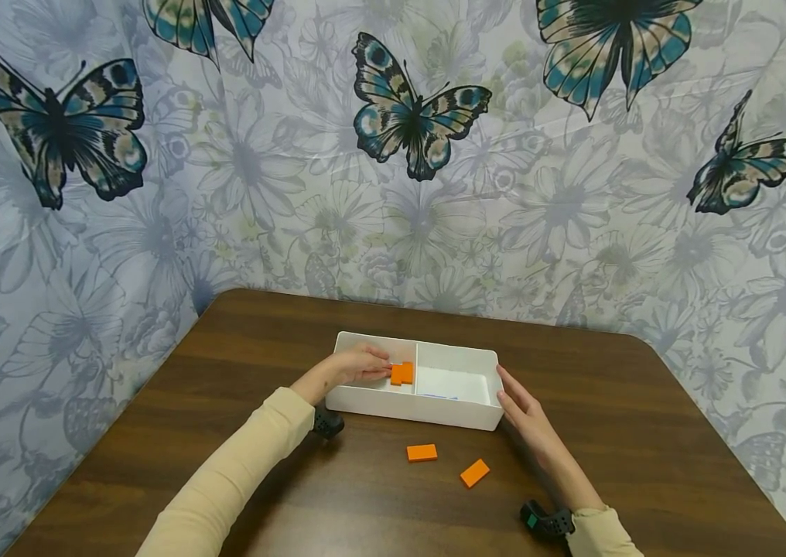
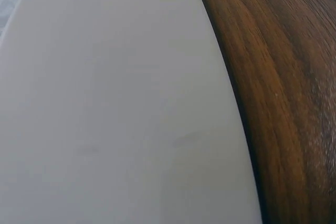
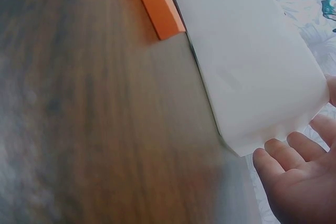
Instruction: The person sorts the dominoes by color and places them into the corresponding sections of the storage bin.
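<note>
A white two-compartment tray (image 1: 379, 399) stands on the table. My left hand (image 1: 358, 363) reaches into its left compartment, with its fingertips at some orange blocks (image 1: 402, 374) beside the divider. Whether the fingers pinch a block cannot be made out. Against the tray's right end rests my right hand (image 1: 528, 418). In the right wrist view, the fingertips of this right hand (image 3: 299, 177) touch the end wall, fingers slightly bent and not wrapped round it. The left wrist view shows the tray's wall (image 2: 121, 98) close up, without the hand.
On the brown wooden table (image 1: 337, 495), two flat orange blocks lie in front of the tray, one on the left (image 1: 422, 452) and a tilted one on the right (image 1: 474, 473). A thin bluish strip (image 1: 440, 397) shows in the right compartment. Behind hangs a butterfly-patterned cloth (image 1: 504, 255).
</note>
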`<state>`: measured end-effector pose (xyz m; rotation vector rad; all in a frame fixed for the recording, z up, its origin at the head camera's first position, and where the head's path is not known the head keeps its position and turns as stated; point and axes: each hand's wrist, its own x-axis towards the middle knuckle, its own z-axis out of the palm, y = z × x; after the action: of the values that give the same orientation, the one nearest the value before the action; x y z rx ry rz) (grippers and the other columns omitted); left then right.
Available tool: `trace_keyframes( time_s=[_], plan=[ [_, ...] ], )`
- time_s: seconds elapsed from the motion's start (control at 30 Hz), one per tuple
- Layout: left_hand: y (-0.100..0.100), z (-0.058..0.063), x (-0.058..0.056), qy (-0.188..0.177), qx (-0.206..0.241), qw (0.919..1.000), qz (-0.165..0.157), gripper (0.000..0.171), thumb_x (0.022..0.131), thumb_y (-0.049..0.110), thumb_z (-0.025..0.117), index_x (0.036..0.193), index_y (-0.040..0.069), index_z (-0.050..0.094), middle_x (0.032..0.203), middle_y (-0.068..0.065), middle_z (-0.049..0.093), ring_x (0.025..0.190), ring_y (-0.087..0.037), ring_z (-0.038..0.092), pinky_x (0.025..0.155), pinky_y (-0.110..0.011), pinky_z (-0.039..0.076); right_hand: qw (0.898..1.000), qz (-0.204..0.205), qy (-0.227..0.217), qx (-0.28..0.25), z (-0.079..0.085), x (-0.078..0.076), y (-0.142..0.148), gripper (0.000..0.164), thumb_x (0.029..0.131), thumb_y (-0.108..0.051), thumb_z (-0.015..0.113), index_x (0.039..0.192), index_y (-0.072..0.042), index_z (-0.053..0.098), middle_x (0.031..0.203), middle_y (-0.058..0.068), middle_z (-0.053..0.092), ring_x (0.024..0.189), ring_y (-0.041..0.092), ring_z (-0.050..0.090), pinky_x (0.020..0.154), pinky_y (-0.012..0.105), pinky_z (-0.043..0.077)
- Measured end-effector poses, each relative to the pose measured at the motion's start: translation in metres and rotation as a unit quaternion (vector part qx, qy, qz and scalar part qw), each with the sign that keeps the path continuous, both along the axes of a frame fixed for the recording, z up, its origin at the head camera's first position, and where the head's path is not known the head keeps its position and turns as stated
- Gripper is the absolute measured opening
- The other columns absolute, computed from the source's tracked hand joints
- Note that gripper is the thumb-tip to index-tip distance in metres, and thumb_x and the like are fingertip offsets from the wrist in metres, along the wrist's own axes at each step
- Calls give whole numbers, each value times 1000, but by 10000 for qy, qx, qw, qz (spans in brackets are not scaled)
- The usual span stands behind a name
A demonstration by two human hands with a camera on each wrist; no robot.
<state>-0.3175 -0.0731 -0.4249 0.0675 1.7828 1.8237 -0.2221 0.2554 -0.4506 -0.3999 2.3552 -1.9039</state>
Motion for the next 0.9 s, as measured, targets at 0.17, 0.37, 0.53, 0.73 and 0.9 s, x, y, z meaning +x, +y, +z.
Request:
trace_keyframes(
  time_s=[0.17,0.37,0.53,0.73,0.9],
  plan=[
    [-9,-77,-63,279,571,9974,-352,39,89,-7,57,126,-16,47,116,-26,56,103,-29,59,84,-33,48,9999,-64,-43,-90,0,-1,-1,55,102,-21,43,149,-5,21,153,17,12,136,39,12,102,54,21],
    [-8,-88,-70,270,293,9992,-30,39,91,0,59,125,-14,46,107,-27,60,94,-30,63,78,-33,52,9999,-54,-59,-93,-1,-1,-1,55,102,-21,43,149,-5,21,153,17,12,136,39,12,102,54,21],
    [1,-1,-1,0,-223,9997,112,41,97,-4,42,133,-19,31,125,-33,48,113,-36,52,92,-35,43,9999,-13,-34,-95,-2,-1,0,55,102,-22,43,149,-6,21,153,15,12,137,37,11,102,54,21],
    [2,15,11,-128,6,9999,88,38,98,-5,39,132,-20,33,128,-33,45,118,-36,48,96,-36,39,10000,-22,-62,-69,-1,-1,0,55,102,-22,43,150,-6,20,153,16,11,137,38,11,102,56,20],
    [-6,-55,-44,466,-34,9988,-140,34,98,3,47,126,-16,45,121,-27,53,111,-31,55,90,-35,45,9999,-63,-75,-93,-2,-1,0,55,102,-22,43,149,-6,21,153,16,13,137,38,11,102,56,20]
  ],
)
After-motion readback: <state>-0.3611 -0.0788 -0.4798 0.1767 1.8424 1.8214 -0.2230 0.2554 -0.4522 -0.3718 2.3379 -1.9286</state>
